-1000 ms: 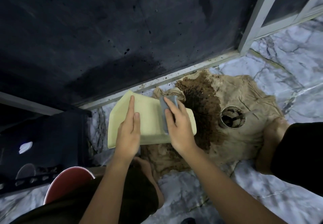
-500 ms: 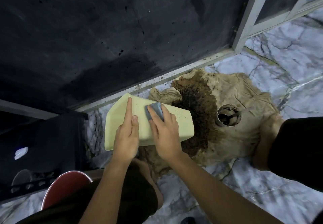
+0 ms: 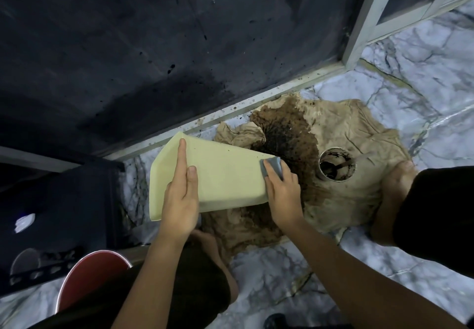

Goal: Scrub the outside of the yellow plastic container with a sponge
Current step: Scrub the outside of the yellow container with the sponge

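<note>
Hands work over a pale yellow rectangular plastic container (image 3: 220,177), which is held tilted above a crumpled, brown-stained sheet of paper (image 3: 341,195) spread on a grey-veined marble floor (image 3: 423,77). The container's outer wall faces up toward the camera, its narrower end pointing right. The left hand (image 3: 180,200) steadies it from the near side: the index finger lies straight and long across the yellow wall, the next finger straight beside it and touching it, while the remaining fingers are hidden under the lower edge. The right hand (image 3: 282,187) presses a small grey sponge (image 3: 272,168) against the container's right end, fingertips curled over the sponge and close together, holding it against the corner. Just right of the sponge, a round metal can (image 3: 337,167) with dark residue inside stands on the paper, beside a large dark wet stain. A bare foot (image 3: 395,182) rests on the paper's right edge, and another shows under the left forearm. A dark speckled wall panel (image 3: 154,46) with a pale frame rises behind. A red round rim (image 3: 87,274) sits at lower left.
</note>
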